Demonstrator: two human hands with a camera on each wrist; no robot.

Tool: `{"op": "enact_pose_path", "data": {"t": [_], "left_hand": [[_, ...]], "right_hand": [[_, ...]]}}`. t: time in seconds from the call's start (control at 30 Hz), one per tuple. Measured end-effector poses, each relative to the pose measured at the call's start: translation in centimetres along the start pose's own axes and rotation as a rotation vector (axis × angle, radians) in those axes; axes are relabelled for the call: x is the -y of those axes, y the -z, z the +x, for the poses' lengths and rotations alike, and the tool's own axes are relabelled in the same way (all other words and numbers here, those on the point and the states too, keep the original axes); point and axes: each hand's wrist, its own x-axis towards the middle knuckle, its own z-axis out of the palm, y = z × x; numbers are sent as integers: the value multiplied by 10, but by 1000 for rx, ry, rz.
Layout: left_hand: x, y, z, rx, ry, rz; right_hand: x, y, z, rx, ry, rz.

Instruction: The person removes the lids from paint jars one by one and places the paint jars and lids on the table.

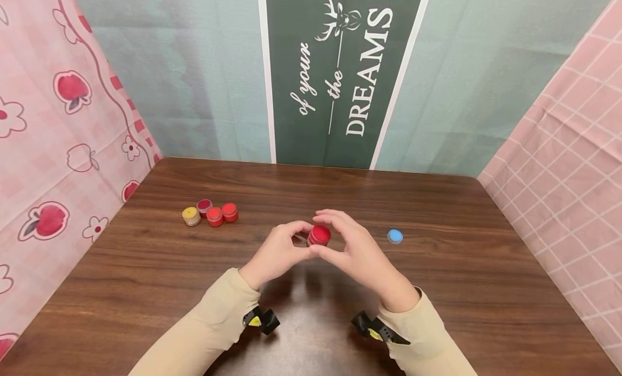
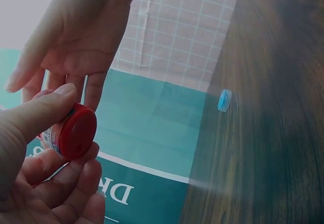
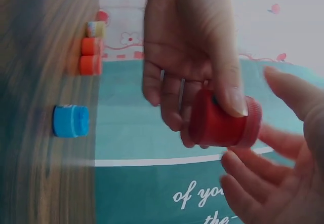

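A small red jar (image 1: 319, 235) is held up in front of me between my hands. My left hand (image 1: 279, 254) pinches it, thumb on top and fingers beneath in the left wrist view, where its label partly shows. My right hand (image 1: 357, 252) is cupped around the other side. In the right wrist view its fingers (image 3: 248, 178) reach close under the red jar (image 3: 223, 120) with the thumb (image 3: 288, 89) apart from it.
To the right on the brown table (image 1: 437, 289) lies a blue lid (image 1: 395, 236). At the left stand a yellow jar (image 1: 191, 216), a dark red one (image 1: 204, 207) and two orange-red jars (image 1: 215, 217). The right wrist view also holds a blue jar (image 3: 71, 121). Curtains surround the table.
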Motion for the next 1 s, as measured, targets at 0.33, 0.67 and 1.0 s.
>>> {"op": "enact_pose_path", "data": {"t": [0.33,0.67,1.0], "left_hand": [[2,-3,1,-9,6,-34],[3,-1,0,-12,11,-8],[1,-3,0,20,-11,-5]], "right_hand": [[1,-2,0,-37,-41,-46],[0,4,0,73,80,52],[0,-1,0,-52,-52,-74]]}}
